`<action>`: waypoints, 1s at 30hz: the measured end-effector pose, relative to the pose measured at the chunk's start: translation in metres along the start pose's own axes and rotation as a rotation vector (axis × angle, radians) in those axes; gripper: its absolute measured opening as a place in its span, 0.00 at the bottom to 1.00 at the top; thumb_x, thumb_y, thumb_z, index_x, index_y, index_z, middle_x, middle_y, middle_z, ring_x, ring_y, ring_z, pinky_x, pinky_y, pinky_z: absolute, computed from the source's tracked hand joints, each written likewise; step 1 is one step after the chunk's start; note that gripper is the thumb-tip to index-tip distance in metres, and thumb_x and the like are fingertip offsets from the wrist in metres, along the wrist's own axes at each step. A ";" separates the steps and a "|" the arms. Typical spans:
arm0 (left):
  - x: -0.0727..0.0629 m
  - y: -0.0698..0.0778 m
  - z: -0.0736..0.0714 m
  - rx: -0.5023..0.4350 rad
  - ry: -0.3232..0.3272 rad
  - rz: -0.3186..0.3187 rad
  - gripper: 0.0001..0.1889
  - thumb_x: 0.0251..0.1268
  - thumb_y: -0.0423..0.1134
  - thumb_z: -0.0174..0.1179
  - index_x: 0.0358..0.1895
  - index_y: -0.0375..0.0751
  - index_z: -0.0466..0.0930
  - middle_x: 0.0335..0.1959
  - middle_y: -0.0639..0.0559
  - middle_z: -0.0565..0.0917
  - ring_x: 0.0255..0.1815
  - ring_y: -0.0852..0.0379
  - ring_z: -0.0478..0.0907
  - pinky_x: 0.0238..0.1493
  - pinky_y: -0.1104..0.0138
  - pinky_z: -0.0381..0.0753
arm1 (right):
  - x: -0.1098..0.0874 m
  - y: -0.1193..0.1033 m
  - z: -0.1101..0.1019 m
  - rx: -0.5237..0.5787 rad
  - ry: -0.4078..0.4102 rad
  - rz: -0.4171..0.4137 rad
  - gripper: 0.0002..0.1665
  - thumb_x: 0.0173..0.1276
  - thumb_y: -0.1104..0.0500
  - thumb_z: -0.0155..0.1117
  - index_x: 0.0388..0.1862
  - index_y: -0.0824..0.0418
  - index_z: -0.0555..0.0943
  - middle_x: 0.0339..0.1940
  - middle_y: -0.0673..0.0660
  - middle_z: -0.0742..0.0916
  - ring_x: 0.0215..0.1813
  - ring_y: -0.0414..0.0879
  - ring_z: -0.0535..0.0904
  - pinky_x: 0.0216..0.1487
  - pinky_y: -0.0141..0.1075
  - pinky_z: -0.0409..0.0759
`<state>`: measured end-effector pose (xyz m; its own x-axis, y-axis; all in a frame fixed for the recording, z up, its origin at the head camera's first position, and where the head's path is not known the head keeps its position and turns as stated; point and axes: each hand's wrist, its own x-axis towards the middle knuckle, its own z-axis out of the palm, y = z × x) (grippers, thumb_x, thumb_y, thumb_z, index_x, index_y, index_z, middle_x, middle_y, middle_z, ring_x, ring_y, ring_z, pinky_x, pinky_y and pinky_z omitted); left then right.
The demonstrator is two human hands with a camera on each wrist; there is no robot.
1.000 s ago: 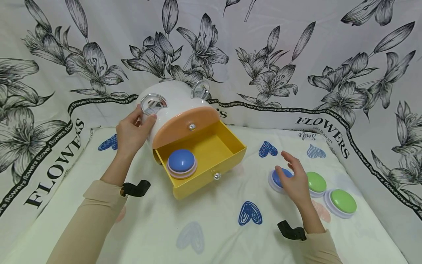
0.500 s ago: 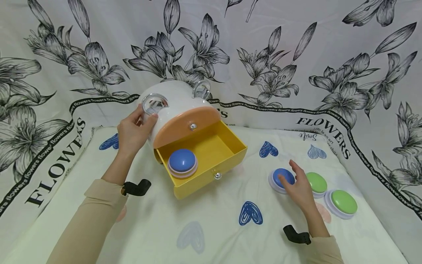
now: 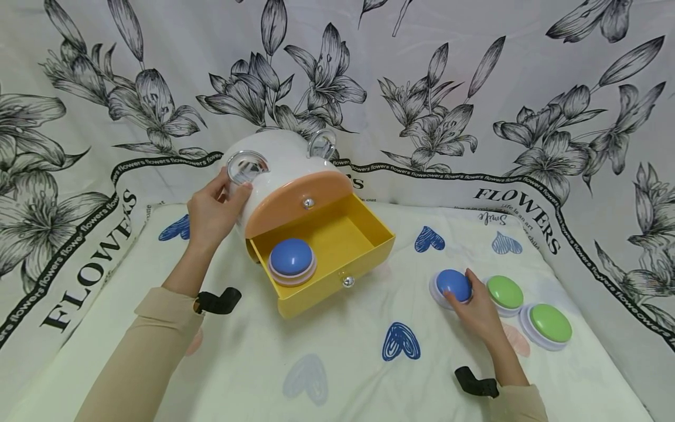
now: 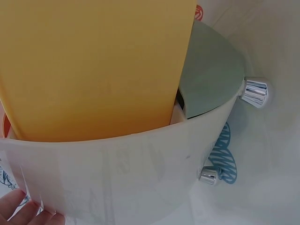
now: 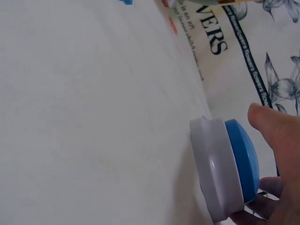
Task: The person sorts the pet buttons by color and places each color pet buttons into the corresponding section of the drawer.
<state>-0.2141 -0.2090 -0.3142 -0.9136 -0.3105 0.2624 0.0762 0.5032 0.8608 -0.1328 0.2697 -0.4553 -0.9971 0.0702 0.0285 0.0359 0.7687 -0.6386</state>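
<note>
Right hand of mine (image 3: 477, 310) spans a blue button (image 3: 454, 285), thumb at its near edge and index fingertip by its far right edge. From that wrist, my other fingers reach the side of its pale base (image 5: 213, 173), while a gap shows between thumb and blue dome, so I cannot tell whether I am grasping it firmly. The button sits on white cloth (image 3: 348, 375) below my palm. Just right of my knuckles is one green button (image 3: 505, 291); another green button (image 3: 551, 323) lies farther right and closer to me.

My left hand (image 3: 213, 211) grips the side of a white domed box (image 3: 285, 146), thumb on its front just below a silver eye (image 3: 248, 167). To the right of that hand is an orange panel (image 3: 327, 190), and under it a yellow drawer (image 3: 348, 231) stands out towards me. A second blue button (image 3: 292, 257) rests inside, at the end nearest my left hand. Seen from my left wrist, my fingertips touch the shell, and beyond them is a grey-green panel (image 4: 211, 70). Past both hands hangs a flower-printed sheet (image 3: 427, 35); beige sleeves (image 3: 153, 340) cover my forearms.
</note>
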 end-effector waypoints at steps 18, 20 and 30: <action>0.000 0.000 -0.001 -0.005 -0.008 -0.001 0.31 0.58 0.57 0.57 0.64 0.52 0.68 0.67 0.56 0.66 0.65 0.52 0.66 0.57 0.56 0.73 | -0.003 0.005 0.004 -0.051 -0.051 0.096 0.53 0.63 0.44 0.58 0.70 0.77 0.45 0.67 0.78 0.58 0.67 0.71 0.56 0.67 0.58 0.56; 0.000 0.000 -0.001 -0.007 -0.006 0.006 0.31 0.58 0.57 0.58 0.64 0.52 0.69 0.67 0.56 0.67 0.65 0.52 0.67 0.58 0.56 0.73 | -0.003 0.005 0.004 -0.055 -0.050 0.099 0.53 0.63 0.44 0.58 0.70 0.77 0.45 0.67 0.78 0.59 0.66 0.71 0.57 0.67 0.58 0.57; 0.001 0.000 0.000 0.001 -0.005 0.008 0.31 0.58 0.58 0.57 0.64 0.51 0.69 0.67 0.55 0.67 0.65 0.52 0.66 0.58 0.56 0.73 | -0.004 0.007 0.005 -0.036 -0.046 0.135 0.52 0.63 0.44 0.58 0.70 0.75 0.47 0.67 0.77 0.60 0.66 0.69 0.58 0.67 0.58 0.58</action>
<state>-0.2147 -0.2091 -0.3144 -0.9150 -0.3023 0.2673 0.0834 0.5065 0.8582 -0.1294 0.2711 -0.4638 -0.9850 0.1463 -0.0916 0.1718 0.7766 -0.6061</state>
